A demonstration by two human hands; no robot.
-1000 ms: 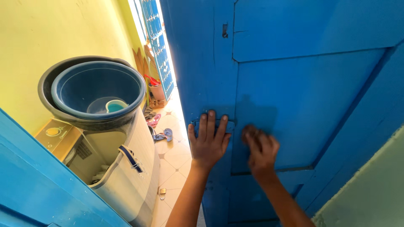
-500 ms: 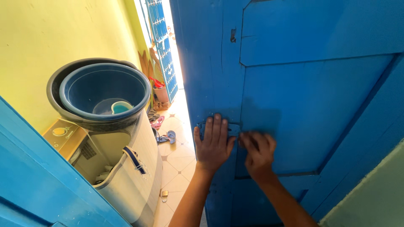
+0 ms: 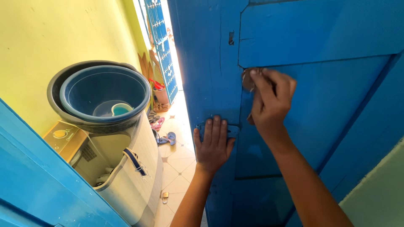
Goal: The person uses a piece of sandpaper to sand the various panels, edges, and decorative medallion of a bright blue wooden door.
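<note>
Blue door (image 3: 320, 126) — left hand (image 3: 213, 145) flat on handle (image 3: 232, 130); right hand (image 3: 271, 103) pinching latch (image 3: 247, 80).

On the blue door (image 3: 294, 138), the left hand (image 3: 213, 145) covers most of the door handle (image 3: 230, 130), the right hand (image 3: 271, 103) hides nearly all of a small round metal piece (image 3: 246, 80), and the door itself is cut off at the top, right and bottom edges.

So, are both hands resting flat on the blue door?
No, only the left hand lies flat on the blue door; the right hand is raised, fingers at a small metal piece.
</note>
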